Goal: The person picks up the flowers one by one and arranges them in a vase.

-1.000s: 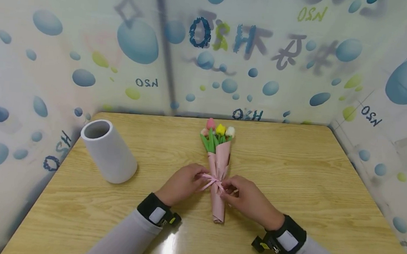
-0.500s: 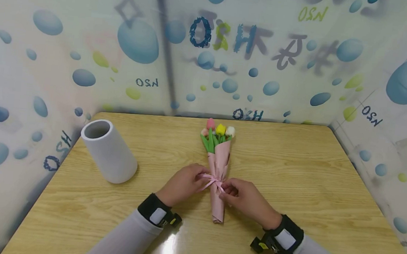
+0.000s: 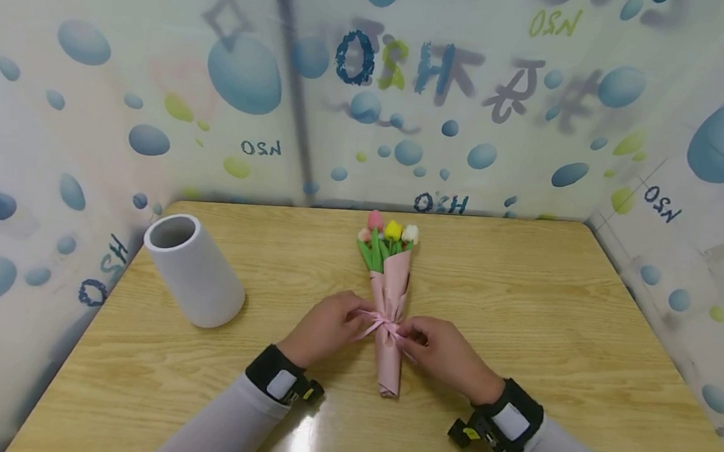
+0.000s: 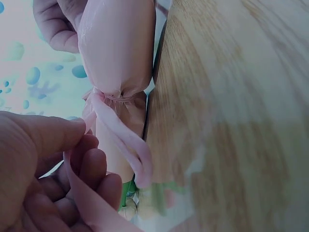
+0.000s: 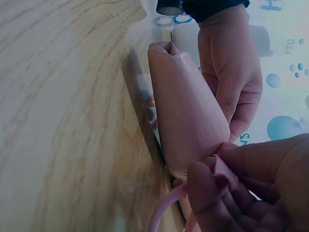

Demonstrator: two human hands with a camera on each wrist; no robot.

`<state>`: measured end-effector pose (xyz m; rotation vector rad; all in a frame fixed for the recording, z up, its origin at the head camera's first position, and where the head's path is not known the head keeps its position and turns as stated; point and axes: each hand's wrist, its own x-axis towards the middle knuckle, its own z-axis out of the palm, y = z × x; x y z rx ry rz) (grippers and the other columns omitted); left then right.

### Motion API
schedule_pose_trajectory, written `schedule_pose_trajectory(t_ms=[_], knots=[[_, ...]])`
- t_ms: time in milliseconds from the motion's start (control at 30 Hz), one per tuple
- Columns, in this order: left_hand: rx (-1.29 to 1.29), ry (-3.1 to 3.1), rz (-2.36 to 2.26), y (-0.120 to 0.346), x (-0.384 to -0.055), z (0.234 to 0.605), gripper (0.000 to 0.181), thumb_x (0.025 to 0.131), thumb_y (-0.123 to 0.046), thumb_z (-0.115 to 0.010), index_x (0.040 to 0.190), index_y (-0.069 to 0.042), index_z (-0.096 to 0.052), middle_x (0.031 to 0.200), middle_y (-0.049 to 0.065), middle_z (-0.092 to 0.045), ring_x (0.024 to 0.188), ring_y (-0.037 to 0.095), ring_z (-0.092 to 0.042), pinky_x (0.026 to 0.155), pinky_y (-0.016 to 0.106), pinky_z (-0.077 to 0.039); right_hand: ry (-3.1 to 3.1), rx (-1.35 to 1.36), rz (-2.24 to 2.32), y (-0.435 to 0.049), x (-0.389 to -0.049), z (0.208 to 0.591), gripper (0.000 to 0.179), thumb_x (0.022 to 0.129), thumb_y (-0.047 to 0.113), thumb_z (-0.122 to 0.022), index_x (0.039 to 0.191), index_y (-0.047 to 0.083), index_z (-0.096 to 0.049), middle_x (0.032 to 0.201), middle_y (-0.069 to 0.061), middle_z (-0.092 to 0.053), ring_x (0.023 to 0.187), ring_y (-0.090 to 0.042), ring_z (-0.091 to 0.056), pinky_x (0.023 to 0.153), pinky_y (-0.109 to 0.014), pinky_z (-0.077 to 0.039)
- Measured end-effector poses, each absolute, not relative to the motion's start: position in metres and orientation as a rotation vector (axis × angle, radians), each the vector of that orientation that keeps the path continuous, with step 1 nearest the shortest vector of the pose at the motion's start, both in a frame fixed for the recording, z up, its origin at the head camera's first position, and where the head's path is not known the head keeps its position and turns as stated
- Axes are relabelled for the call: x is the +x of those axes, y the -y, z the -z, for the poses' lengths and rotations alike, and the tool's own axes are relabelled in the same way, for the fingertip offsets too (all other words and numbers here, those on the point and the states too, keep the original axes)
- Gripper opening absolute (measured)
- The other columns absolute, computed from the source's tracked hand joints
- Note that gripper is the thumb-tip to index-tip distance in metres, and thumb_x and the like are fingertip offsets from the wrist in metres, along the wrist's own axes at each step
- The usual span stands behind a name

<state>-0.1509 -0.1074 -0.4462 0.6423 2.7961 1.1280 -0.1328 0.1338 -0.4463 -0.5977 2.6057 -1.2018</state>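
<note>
A bouquet of tulips (image 3: 393,230) in pink, yellow and white lies on the table, wrapped in pink paper (image 3: 387,361). A pink ribbon (image 4: 118,128) is tied round its narrow waist, with a loop hanging beside the knot. On the left side, my left hand (image 3: 330,325) pinches one length of this ribbon between thumb and curled fingers. From the right, my right hand (image 3: 448,352) pinches another part of the ribbon (image 5: 223,171) close to the knot. The right wrist view shows the folded lower end of the wrapping.
A white vase (image 3: 199,276) stands on the wooden table (image 3: 553,329) at the left, its mouth facing up. Behind the table and along its sides hangs a wall covering (image 3: 473,135) with blue and green spots.
My right hand's fingers shift slightly at the knot, and a ribbon end now shows below them. The left hand and the bouquet hold nearly still.
</note>
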Motion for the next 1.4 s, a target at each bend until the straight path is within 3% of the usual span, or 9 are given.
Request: schedule_pose_trajectory(t_ms=[500,933,1400], knots=[[0.655,-2.842,-1.107,0.11,-0.162,0.451,0.015,0.101,-0.016,-0.067,0.107,-0.012,-0.079,0.098,-0.001,-0.071,0.087,0.011,-0.063,0.08,0.031,-0.053,-2.661,-0.62,1.108,-0.141,-0.143,0.441,0.006,0.098,0.018,-0.071,0.094,0.016,-0.074,0.086,0.006,-0.068,0.077,-0.007,-0.057,0.068,-0.022,-0.048],[0.627,-2.833,-1.08,0.109,-0.162,0.449,0.015,0.102,-0.015,-0.066,0.108,-0.011,-0.079,0.098,0.0,-0.072,0.085,0.01,-0.061,0.079,0.031,-0.053,-2.597,-0.586,1.114,-0.144,-0.143,0.438,0.007,0.099,0.016,-0.07,0.094,0.013,-0.073,0.076,0.005,-0.062,0.068,-0.008,-0.054,0.057,-0.023,-0.045],[0.605,-2.809,-1.096,0.111,-0.156,0.457,0.014,0.102,-0.015,-0.065,0.106,-0.011,-0.078,0.097,-0.001,-0.072,0.084,0.01,-0.061,0.077,0.028,-0.053,-2.586,-0.592,1.046,-0.148,-0.14,0.44,0.01,0.099,0.016,-0.07,0.09,0.012,-0.072,0.072,0.007,-0.06,0.065,-0.007,-0.053,0.057,-0.022,-0.044]])
